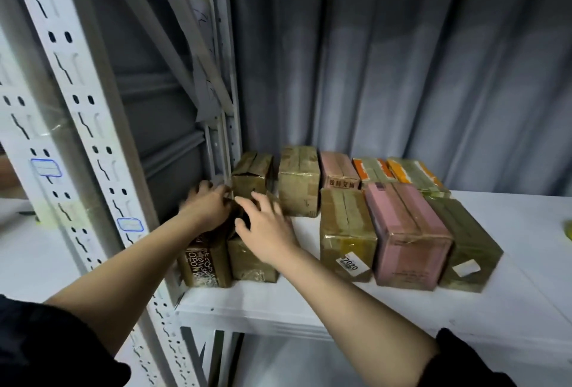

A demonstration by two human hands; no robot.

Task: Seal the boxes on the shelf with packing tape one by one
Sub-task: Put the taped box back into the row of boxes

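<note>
Two hands meet over the leftmost front boxes on the white shelf (340, 303).
Left hand (207, 204) curls at the far end of the dark printed box (205, 259) (what it pinches is hidden); right hand (266, 229) lies spread, fingers relaxed, on the brown taped box (250, 263) beside it, touching.

Two forearms reach in from the bottom edge, both bare from well above the wrist. Each upper arm wears a black sleeve of soft, matte fabric, pushed up: the left sleeve (46, 343) bunches in thick folds at the lower left corner, the right sleeve (464, 362) ends in a rounded cuff at the lower right. No watch, ring or glove shows on the left hand (207, 207) or the right hand (266, 232).
</note>
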